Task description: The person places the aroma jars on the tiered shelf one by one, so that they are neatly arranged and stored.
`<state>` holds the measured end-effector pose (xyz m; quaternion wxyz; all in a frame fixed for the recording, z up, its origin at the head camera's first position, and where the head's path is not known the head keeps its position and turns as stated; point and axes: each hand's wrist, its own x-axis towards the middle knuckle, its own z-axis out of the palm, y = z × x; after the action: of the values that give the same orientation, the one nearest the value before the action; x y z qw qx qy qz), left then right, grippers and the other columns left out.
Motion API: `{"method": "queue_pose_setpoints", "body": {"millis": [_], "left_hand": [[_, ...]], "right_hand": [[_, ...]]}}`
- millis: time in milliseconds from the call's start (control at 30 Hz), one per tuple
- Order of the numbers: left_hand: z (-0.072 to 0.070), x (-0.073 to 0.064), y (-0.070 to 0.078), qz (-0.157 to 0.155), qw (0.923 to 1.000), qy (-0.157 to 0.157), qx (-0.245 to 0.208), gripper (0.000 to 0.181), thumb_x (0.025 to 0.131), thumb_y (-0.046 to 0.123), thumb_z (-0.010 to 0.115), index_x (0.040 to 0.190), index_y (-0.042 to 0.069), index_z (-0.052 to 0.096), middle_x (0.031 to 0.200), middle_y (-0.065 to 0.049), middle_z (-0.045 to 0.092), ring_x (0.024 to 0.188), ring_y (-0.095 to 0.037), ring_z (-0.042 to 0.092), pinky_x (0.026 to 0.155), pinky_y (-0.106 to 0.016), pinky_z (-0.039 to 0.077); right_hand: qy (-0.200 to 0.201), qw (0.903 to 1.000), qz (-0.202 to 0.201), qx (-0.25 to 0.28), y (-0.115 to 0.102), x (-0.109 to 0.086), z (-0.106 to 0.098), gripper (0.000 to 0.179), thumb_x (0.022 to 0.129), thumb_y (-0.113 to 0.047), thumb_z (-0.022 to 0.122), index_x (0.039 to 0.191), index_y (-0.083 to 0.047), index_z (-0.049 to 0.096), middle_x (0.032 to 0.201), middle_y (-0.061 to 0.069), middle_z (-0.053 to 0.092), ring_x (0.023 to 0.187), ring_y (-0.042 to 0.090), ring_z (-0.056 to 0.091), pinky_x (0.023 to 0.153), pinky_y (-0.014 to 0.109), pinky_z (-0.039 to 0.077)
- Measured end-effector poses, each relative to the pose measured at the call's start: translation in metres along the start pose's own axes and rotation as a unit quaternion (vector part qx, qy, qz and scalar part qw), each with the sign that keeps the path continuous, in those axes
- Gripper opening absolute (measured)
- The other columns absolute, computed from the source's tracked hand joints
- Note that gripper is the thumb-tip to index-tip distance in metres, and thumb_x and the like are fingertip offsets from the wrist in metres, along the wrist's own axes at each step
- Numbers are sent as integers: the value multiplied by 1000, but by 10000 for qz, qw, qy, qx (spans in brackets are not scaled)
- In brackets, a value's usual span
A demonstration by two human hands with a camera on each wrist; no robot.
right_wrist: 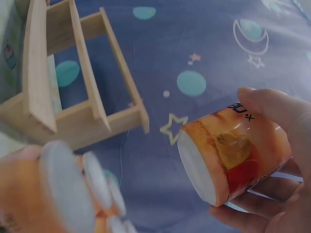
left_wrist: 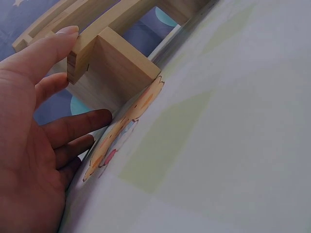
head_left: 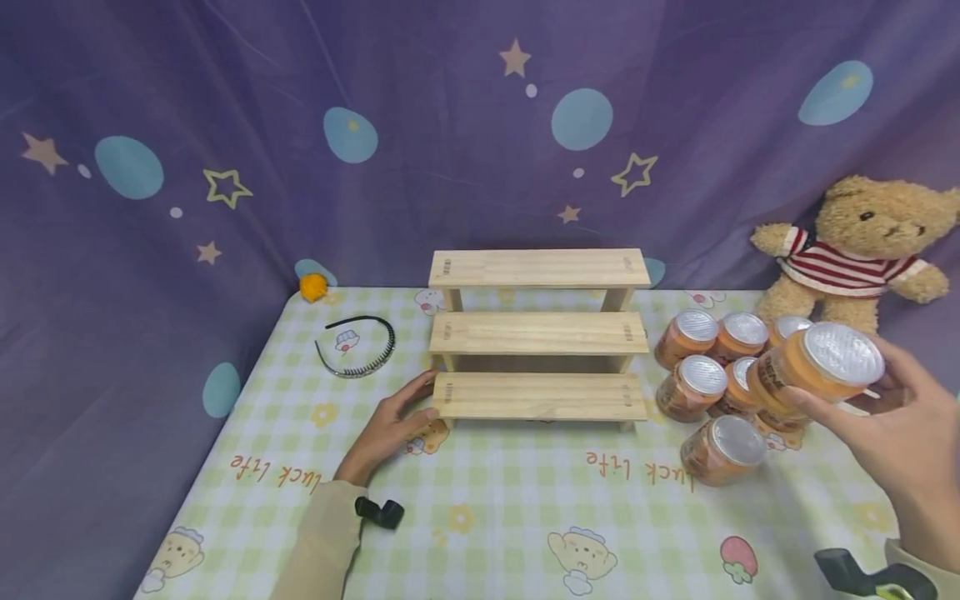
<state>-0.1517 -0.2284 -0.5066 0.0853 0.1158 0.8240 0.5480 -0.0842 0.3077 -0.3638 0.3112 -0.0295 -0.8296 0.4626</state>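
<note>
My right hand [head_left: 903, 429] grips an orange-labelled can [head_left: 813, 371] with a silvery lid, tilted and raised above other cans. In the right wrist view, the thumb lies on one side of this can [right_wrist: 238, 153] and fingers curl under the other. A three-step wooden shelf [head_left: 540, 396] stands mid-table. My left hand [head_left: 390, 421] is at the left end of its lowest step; in the left wrist view, thumb and index finger pinch the board's corner [left_wrist: 80, 60], while the other fingers extend loosely. Several similar cans [head_left: 686, 387] stand right of the shelf, some hidden behind the held can.
A teddy bear [head_left: 855, 250] in a striped shirt sits at the back right. On the left lie a black headband [head_left: 392, 337] and a small yellow-orange object [head_left: 313, 287]. A checked cloth [head_left: 495, 517] covers the table; a purple curtain [head_left: 450, 192] hangs behind.
</note>
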Motion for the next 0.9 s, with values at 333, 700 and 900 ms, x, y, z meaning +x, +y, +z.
{"method": "queue_pose_setpoints", "body": {"millis": [333, 700, 900], "left_hand": [[-1, -1, -1, -23, 10000, -10, -6, 62, 97, 29, 66, 154, 26, 41, 151, -11, 53, 148, -35, 40, 123, -62, 19], [-1, -2, 2, -53, 10000, -32, -22, 62, 97, 30, 66, 153, 28, 42, 150, -10, 54, 147, -34, 41, 124, -61, 20], [-1, -2, 2, 61, 10000, -53, -45, 62, 97, 26, 66, 154, 23, 41, 149, -12, 55, 146, -36, 42, 123, -62, 21]], "right_hand": [[-441, 9984, -229, 254, -34, 23, 20, 81, 56, 24, 83, 130, -4, 65, 107, -19, 69, 86, -10, 68, 73, 3, 52], [-1018, 9924, -252, 649, -52, 42, 50, 76, 63, 16, 85, 132, -9, 63, 105, -19, 70, 88, -8, 69, 71, 6, 54], [-1244, 9904, -136, 580, -62, 51, 70, 72, 66, 7, 88, 131, -13, 63, 105, -22, 68, 90, -8, 68, 71, 6, 53]]}}
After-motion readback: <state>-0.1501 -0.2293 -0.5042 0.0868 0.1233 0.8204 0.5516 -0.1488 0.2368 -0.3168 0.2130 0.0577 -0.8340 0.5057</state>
